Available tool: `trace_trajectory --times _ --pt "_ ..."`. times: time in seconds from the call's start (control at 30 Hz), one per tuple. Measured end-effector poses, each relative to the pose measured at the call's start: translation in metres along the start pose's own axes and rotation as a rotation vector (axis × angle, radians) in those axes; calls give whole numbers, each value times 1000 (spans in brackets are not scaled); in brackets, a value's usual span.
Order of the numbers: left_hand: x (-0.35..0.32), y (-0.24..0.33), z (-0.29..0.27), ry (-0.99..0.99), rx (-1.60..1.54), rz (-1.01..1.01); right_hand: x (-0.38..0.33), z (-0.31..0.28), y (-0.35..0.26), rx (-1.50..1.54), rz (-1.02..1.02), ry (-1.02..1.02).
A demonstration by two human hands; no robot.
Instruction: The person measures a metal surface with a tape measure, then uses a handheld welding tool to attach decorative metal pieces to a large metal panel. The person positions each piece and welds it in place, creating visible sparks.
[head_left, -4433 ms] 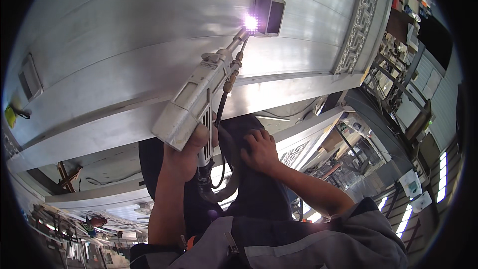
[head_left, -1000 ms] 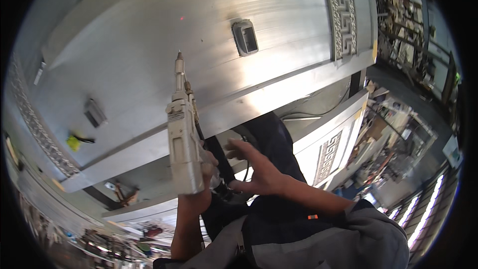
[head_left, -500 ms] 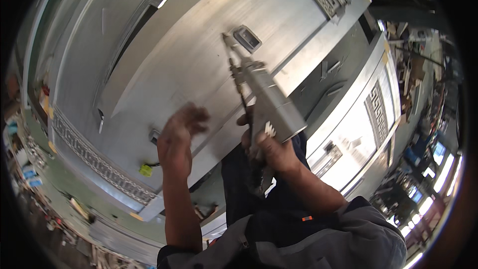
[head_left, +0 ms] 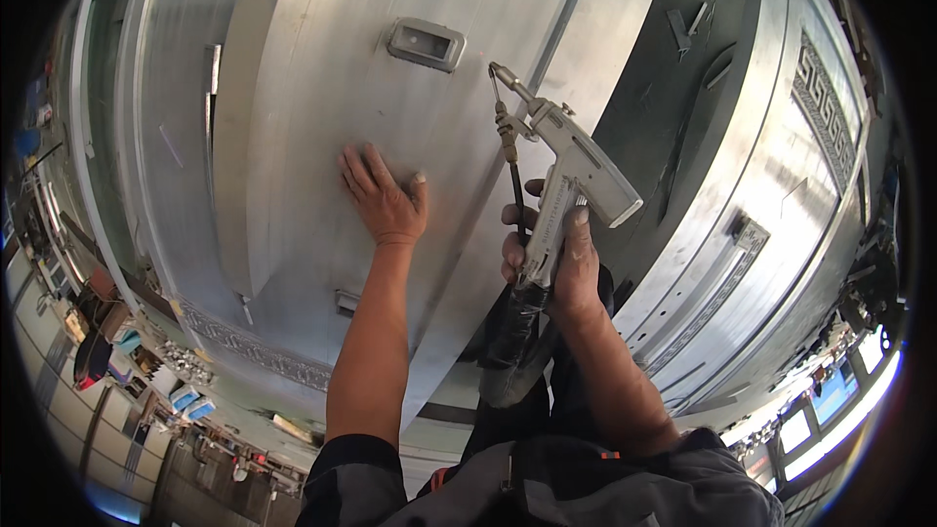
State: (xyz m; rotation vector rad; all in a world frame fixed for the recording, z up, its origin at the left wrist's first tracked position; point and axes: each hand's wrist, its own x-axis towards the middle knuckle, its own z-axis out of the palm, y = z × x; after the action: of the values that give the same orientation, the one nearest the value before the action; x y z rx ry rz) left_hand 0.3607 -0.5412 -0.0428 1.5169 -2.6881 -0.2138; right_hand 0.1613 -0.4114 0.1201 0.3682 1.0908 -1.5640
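Your grey pistol-shaped welding gun [head_left: 571,171] is upright, nozzle tip up-left just short of the brushed steel door panel [head_left: 322,88], black hose hanging below the grip.

We see a broad, brushed silver sheet-metal door panel [head_left: 322,88] filling the upper left and centre of the frame as the working surface. A small rectangular grey metal recessed fitting [head_left: 425,43] sits on it near the top centre. Our left hand [head_left: 383,197] lies flat on the panel just below that fitting, fingers spread. A smaller metal tab [head_left: 346,302] sits lower, near the panel's patterned border strip [head_left: 249,344].
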Motion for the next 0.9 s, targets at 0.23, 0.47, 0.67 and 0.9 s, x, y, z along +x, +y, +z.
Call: trace_trajectory --times 0.23,0.47,0.67,0.9 --pt "0 -4 -4 39 -28 64 23 3 28 -37 -50 -73" --pt "4 -2 -7 38 -29 71 37 -1 37 55 -59 -94" --pt "3 -4 -5 39 -9 82 38 2 35 64 -8 -76" --pt "0 -8 0 56 18 115 37 12 32 15 3 -41"
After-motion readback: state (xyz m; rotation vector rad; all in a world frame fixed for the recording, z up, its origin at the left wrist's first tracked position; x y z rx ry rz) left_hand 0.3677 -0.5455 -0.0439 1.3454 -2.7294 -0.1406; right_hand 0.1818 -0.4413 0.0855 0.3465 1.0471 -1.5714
